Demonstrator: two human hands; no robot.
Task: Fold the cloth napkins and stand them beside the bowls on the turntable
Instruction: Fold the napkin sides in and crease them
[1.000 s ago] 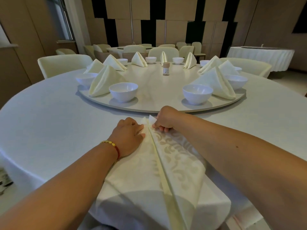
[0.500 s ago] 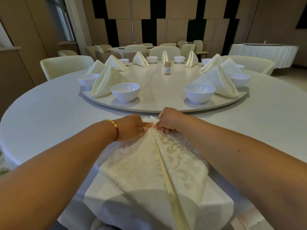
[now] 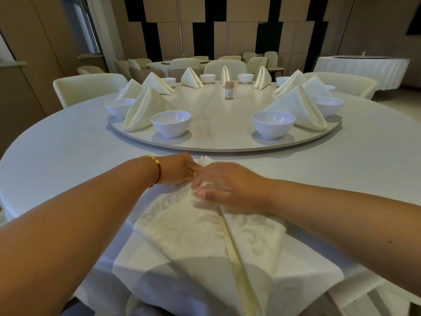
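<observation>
A cream patterned napkin [image 3: 196, 236] lies flat on the near part of the table, folded to a point with a centre seam; its tip [image 3: 205, 159] points at the turntable [image 3: 227, 148]. My left hand [image 3: 177, 169] curls onto the cloth just left of the tip, its fingertips hidden under my right hand. My right hand [image 3: 227, 183], blurred, lies spread across the seam near the tip. Two white bowls [image 3: 170, 123] [image 3: 273, 124] stand at the turntable's near rim. Folded napkins [image 3: 145, 108] [image 3: 298, 108] stand beside them.
Several more bowls and standing napkins ring the turntable, with a small jar [image 3: 229, 90] near its middle. The white-clothed round table [image 3: 68, 156] is ringed by cream chairs [image 3: 88, 87]. Another draped table [image 3: 362, 69] stands at the back right.
My right hand has let go of the fold at the tip and swung left, spread over the seam. My left hand stays at the tip. The view has risen slightly.
</observation>
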